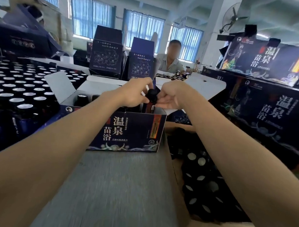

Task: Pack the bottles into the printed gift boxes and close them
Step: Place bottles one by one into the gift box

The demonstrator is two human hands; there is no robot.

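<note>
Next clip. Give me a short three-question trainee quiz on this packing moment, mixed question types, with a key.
1. True or false: the printed gift box in front of the person is closed.
2. The left hand and right hand together hold: A) a black-capped bottle; B) a tape roll; C) scissors.
3. Fill in: the rows of silver-topped bottles stand to the person's ____.
Key: 1 false; 2 A; 3 left.
</note>
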